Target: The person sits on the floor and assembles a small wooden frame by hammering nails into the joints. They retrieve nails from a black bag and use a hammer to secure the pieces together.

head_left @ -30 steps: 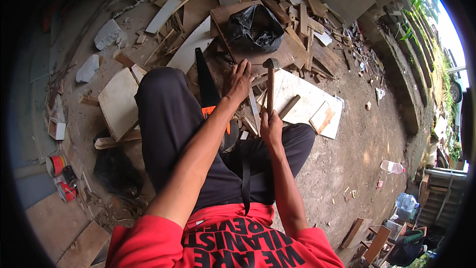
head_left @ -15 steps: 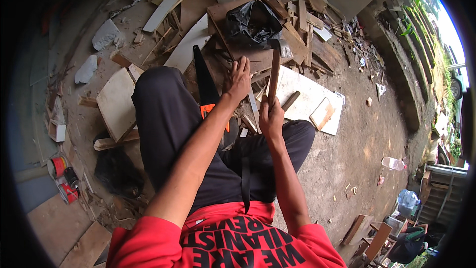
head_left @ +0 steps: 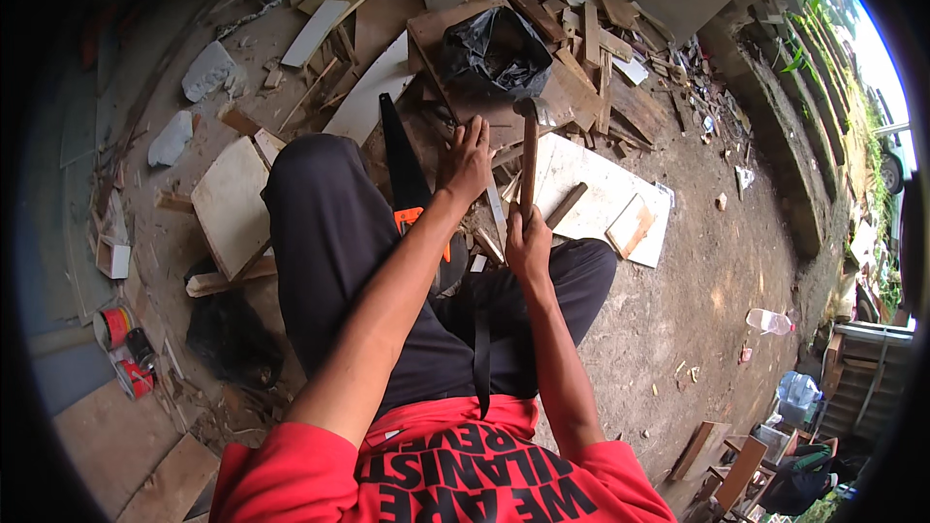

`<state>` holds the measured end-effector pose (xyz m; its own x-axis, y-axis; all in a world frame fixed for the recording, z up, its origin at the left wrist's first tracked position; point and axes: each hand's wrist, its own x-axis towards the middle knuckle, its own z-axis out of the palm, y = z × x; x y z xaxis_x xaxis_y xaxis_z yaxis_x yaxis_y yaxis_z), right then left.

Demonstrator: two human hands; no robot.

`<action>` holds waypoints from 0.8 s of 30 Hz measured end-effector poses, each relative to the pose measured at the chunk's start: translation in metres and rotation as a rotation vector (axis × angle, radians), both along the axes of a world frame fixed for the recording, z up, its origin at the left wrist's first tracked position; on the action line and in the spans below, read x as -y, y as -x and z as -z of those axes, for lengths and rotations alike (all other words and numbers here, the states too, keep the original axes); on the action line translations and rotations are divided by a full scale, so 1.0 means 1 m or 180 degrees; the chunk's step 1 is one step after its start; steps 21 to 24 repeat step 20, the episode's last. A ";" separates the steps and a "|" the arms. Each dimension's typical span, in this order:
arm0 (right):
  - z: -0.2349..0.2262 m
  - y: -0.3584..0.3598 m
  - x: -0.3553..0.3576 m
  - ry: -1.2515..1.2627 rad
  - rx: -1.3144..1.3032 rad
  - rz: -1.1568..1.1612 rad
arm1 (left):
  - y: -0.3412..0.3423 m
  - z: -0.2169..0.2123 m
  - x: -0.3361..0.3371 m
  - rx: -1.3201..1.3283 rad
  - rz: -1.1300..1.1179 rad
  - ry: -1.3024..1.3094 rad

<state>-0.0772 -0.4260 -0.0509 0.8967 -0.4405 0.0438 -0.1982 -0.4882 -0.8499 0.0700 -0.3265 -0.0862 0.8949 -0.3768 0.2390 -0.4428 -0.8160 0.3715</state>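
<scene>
Left hand [head_left: 467, 163] flat on wood [head_left: 484, 121] as before, fingers spread, grasping nothing, right hand [head_left: 528, 244] clenched on hammer [head_left: 528, 160], now raised higher before knees, red tin [head_left: 113, 325] far left, clear bottle [head_left: 770, 321] right.

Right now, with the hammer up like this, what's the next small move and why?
Probably bring the hammer straight down, in a short stroke. The right hand grips the handle's lower end with the head raised, while the left hand presses on the wood scraps beside it, so keep those fingers aside.
</scene>
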 end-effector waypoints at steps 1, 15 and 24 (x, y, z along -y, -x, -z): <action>-0.001 -0.001 -0.001 0.0023 -0.0020 -0.0025 | 0.000 0.000 -0.001 0.0031 0.0017 0.0025; 0.023 -0.001 0.009 0.0213 -0.0629 -0.0166 | -0.008 0.025 0.002 0.0427 0.0075 0.0516; 0.011 -0.006 0.009 -0.0239 -0.0652 0.0052 | -0.012 0.026 0.000 0.0330 0.0159 0.0519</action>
